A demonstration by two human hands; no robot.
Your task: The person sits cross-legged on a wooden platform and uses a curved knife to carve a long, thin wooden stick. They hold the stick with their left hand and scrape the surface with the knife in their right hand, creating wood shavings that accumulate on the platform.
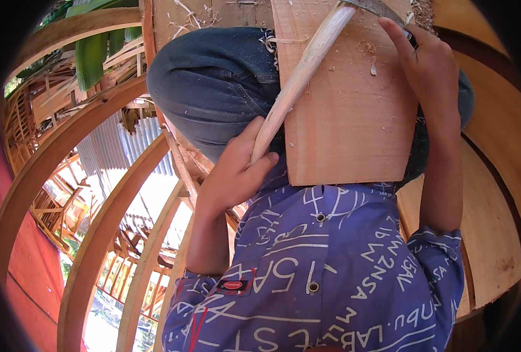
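A wide, pale wooden board (351,129) rests lengthwise across my lap, its near end against my shirt. My left hand (237,164) is closed around the lower part of the light wooden handle of an adze-like tool (304,76). The handle slants up to the right over the board's left side. At the top edge of the view sits its dark, curved metal head, partly cut off. My right hand (427,61) is at the board's far right, fingers curled round the dark end of that head, thumb stretched out. Some of its fingers are hidden.
Wood shavings (366,47) lie on the board and around its far end. Curved wooden ribs (96,252) stand at left, with corrugated metal sheets (125,141) beyond. Broad planks (495,252) line the right. Green leaves (93,56) hang at upper left.
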